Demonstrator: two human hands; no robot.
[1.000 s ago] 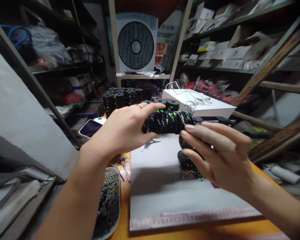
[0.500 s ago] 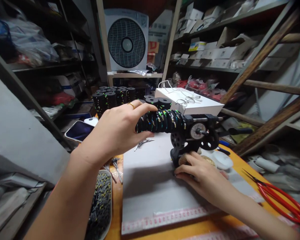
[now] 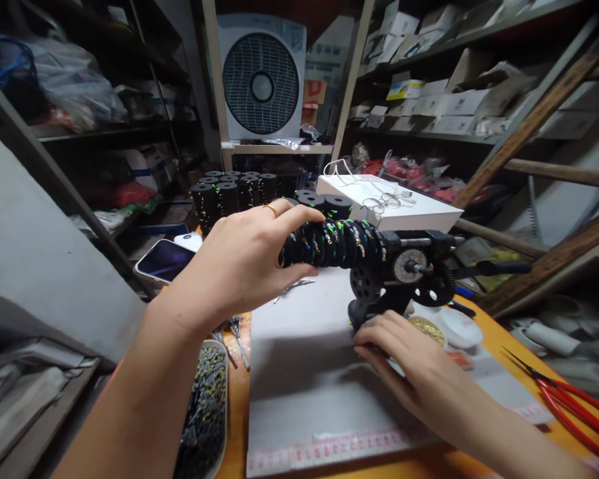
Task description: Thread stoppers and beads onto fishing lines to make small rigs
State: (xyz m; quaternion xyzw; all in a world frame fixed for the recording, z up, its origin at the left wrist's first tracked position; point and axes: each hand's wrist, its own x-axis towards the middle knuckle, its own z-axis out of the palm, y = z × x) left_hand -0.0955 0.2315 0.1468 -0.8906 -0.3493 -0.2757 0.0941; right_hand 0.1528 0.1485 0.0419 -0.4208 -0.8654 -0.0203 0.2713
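Note:
A black geared winding machine [image 3: 404,276] stands on a grey mat [image 3: 309,372]. A row of black foam spools [image 3: 337,243] with green and yellow flecks sits on its shaft, pointing left. My left hand [image 3: 244,263] is closed round the left end of that row, thumb under and fingers over. My right hand [image 3: 404,359] lies on the mat at the machine's base, its fingers curled against the foot of the machine.
Stacks of black spools [image 3: 239,189] and a white box [image 3: 394,209] with glasses stand behind. A phone [image 3: 162,261] lies left, a tray of small parts [image 3: 204,412] at the front left. Red-handled scissors [image 3: 569,406] lie at the right. Shelves flank both sides.
My right hand dropped from the right end of the spool row to the machine's base, uncovering the gears. My left hand stayed on the spools.

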